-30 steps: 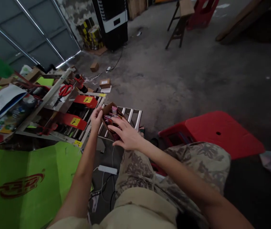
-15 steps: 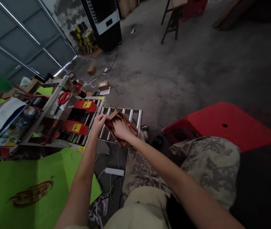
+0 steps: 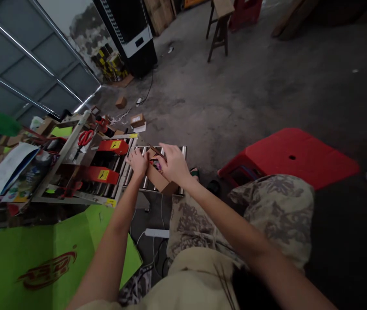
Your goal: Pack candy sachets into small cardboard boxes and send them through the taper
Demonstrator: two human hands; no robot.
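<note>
A small brown cardboard box (image 3: 160, 183) with pink packets inside rests on the metal roller conveyor (image 3: 180, 151). My left hand (image 3: 138, 162) grips the box's left side with curled fingers. My right hand (image 3: 173, 163) is on the box's top, fingers bent around a thin top flap (image 3: 155, 149) at its far edge. The packets inside are mostly hidden by both hands.
A carton-taping machine with red guards (image 3: 102, 174) and red scissors (image 3: 85, 137) stands left of the rollers. A green printed carton sheet (image 3: 41, 258) lies at lower left. A red plastic stool (image 3: 290, 157) is at right. A white power strip (image 3: 157, 233) lies on the floor below.
The box's flaps have folded from open toward shut. My right hand rose from the box's front onto its top, and my left hand shifted onto its side. The view moved slightly.
</note>
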